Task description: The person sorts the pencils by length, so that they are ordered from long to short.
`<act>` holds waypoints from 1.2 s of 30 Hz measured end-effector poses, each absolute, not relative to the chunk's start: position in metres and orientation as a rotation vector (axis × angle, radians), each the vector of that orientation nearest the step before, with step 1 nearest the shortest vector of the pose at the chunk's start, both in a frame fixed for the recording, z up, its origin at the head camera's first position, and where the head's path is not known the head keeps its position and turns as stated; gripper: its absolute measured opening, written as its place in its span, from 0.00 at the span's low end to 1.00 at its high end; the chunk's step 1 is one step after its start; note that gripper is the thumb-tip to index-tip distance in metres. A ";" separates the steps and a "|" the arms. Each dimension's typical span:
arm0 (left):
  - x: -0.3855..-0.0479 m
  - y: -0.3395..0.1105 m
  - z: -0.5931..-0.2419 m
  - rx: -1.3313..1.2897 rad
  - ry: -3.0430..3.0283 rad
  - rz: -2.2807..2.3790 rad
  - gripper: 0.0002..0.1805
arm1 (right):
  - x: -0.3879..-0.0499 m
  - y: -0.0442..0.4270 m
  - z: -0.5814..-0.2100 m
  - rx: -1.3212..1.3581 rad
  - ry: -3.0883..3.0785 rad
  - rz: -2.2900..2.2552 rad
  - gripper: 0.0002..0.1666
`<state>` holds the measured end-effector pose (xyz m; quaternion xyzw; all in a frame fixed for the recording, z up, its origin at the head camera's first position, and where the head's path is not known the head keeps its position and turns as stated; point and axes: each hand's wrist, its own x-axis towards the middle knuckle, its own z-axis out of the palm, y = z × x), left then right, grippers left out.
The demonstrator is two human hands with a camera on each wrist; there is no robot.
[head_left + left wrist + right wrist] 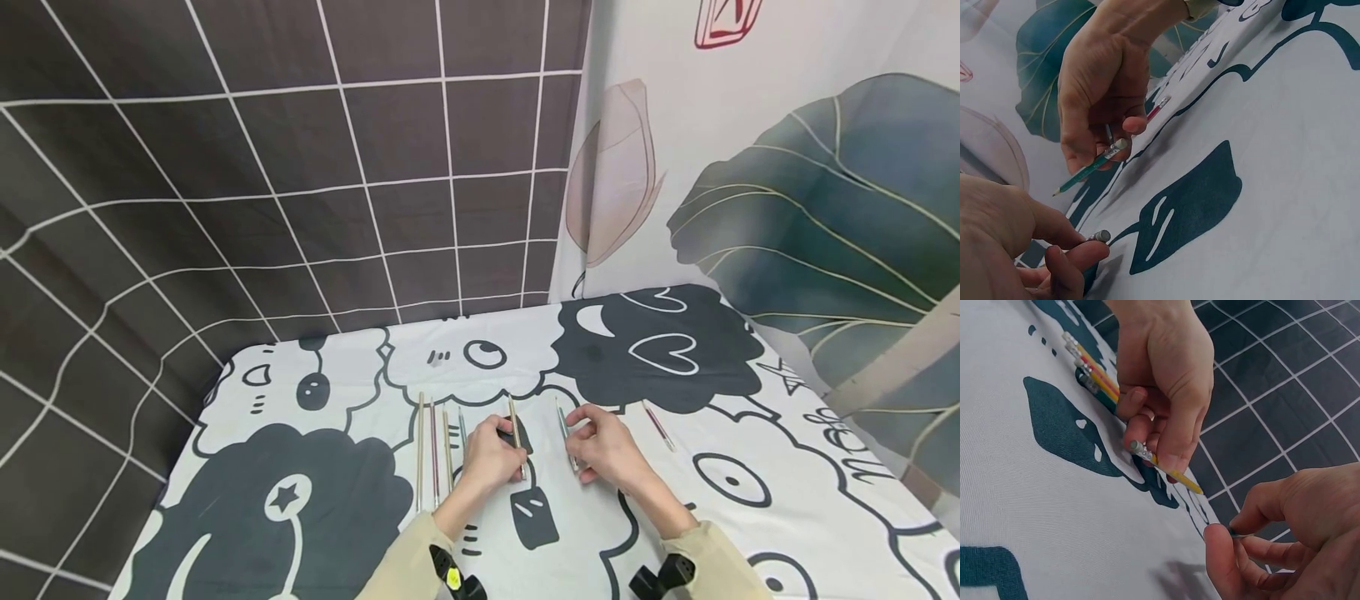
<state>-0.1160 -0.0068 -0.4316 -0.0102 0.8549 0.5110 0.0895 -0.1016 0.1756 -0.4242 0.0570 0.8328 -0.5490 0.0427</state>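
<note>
My left hand [489,454] pinches a yellow pencil [513,414] between thumb and fingers; its metal-banded eraser end [1138,447] shows in the right wrist view. Across a small gap, my right hand [606,450] holds a green pencil [1085,175], its eraser end tilted up towards me in the left wrist view. A second thin grey piece shows between the right fingers there; I cannot tell what it is. Left of the left hand, a yellow pencil [420,450], a red pencil [434,458], another yellow pencil [448,450] and a greenish pencil [462,425] lie side by side.
A red pencil [660,427] lies slanted to the right of my right hand. Under everything spreads a white cloth [577,533] with dark cartoon shapes. A dark gridded curtain [405,208] stands behind, beside a leaf-patterned hanging [825,208] at the right.
</note>
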 end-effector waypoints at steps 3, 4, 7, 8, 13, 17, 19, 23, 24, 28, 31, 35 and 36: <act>-0.115 -0.010 -0.431 -0.024 2.551 1.511 0.17 | -0.102 0.173 -0.425 0.172 2.542 -1.678 0.18; -0.115 -0.011 -0.431 -0.021 2.556 1.507 0.17 | -0.102 0.173 -0.425 0.171 2.541 -1.678 0.18; -0.114 -0.013 -0.431 -0.029 2.567 1.491 0.17 | -0.103 0.171 -0.425 0.166 2.534 -1.682 0.19; -0.114 -0.013 -0.431 -0.034 2.569 1.488 0.17 | -0.103 0.170 -0.425 0.163 2.532 -1.683 0.19; -0.112 -0.016 -0.432 -0.058 2.610 1.466 0.18 | -0.103 0.168 -0.425 0.147 2.529 -1.676 0.19; -0.111 -0.017 -0.432 -0.045 2.657 1.442 0.18 | -0.104 0.166 -0.425 0.135 2.532 -1.670 0.19; -0.111 -0.017 -0.433 -0.042 2.681 1.433 0.18 | -0.104 0.165 -0.425 0.125 2.533 -1.669 0.19; -0.112 -0.018 -0.434 -0.062 2.725 1.395 0.19 | -0.105 0.162 -0.425 0.111 2.534 -1.665 0.18; -0.112 -0.019 -0.435 -0.059 2.739 1.389 0.19 | -0.106 0.162 -0.425 0.111 2.532 -1.663 0.18; -0.113 -0.022 -0.436 -0.025 2.817 1.331 0.20 | -0.107 0.160 -0.425 0.112 2.533 -1.648 0.18; -0.112 -0.024 -0.435 0.010 2.897 1.266 0.20 | -0.107 0.158 -0.425 0.099 2.536 -1.638 0.18; -0.111 -0.026 -0.436 0.017 2.926 1.232 0.20 | -0.107 0.155 -0.424 0.079 2.537 -1.633 0.18; -0.111 -0.026 -0.436 0.015 2.918 1.234 0.20 | -0.107 0.154 -0.424 0.076 2.537 -1.632 0.18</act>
